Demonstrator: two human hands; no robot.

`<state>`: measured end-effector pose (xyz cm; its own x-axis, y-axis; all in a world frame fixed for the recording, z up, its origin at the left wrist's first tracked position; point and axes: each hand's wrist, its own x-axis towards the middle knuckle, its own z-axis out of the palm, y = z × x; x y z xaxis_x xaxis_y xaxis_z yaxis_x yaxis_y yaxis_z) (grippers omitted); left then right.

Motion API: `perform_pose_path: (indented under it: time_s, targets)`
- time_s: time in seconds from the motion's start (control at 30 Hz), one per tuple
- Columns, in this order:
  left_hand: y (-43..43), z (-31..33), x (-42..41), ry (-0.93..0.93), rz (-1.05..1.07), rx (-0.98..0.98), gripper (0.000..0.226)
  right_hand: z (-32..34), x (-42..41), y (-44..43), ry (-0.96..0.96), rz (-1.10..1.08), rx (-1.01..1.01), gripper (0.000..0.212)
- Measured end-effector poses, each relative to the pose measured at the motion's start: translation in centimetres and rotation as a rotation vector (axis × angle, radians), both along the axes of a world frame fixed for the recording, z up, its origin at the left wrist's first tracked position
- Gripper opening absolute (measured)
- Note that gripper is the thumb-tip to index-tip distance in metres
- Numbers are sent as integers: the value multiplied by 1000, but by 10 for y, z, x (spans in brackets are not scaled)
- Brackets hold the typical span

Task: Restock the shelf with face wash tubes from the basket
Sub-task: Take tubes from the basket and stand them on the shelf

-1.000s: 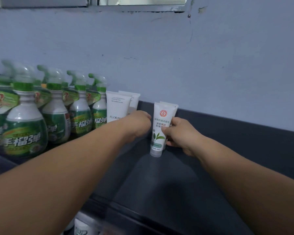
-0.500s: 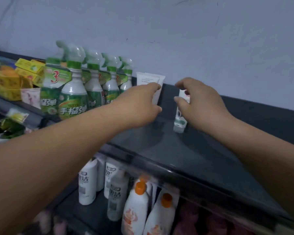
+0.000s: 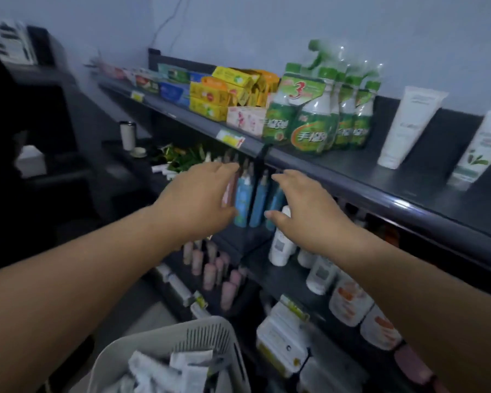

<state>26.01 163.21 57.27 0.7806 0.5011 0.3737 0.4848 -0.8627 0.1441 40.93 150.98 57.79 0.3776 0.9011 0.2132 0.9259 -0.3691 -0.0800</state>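
While both arms reach forward, the left hand [image 3: 199, 199] and the right hand [image 3: 304, 211] hang in the air in front of the shelf [image 3: 352, 168], just below its front edge and near each other. The fingers [image 3: 224, 168] of the left hand are stretched out loosely and hold nothing. The right hand's fingers are spread and relaxed as well, thumb out to the side, with nothing in them.

On the top shelf, toward its right end, a white tube [image 3: 408, 123] stands on its cap and leans back against the dark rear panel. A second tube with a green leaf print [image 3: 479, 148] stands just to the right of it. Left of the two tubes is a cluster of green spray bottles [image 3: 312, 120], then stacked yellow boxes [image 3: 210, 95].

Below the arms, at the bottom edge of the view, sits a pale basket [image 3: 165, 338] with more white tubes [image 3: 165, 370] lying jumbled inside. Blue bottles [image 3: 243, 199] stand on the lower shelf behind the hands.
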Motion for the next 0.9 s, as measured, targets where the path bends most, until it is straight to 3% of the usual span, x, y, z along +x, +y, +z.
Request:
perform_pose_path:
  time_s: [0.27, 0.53, 0.77, 0.9]
  targets:
    - [46, -113, -110, 180, 209, -227, 78, -118, -71, 52, 180, 46, -150, 65]
    - [58, -258, -154, 389, 334, -511, 79, -279, -105, 68, 423, 53, -393, 66]
    - [49, -370, -147, 423, 431, -794, 60, -397, -117, 71, 709, -181, -536, 57]
    - [42, -425, -130, 410, 489, -1085, 40, -455, -117, 68, 889, -379, -552, 46]
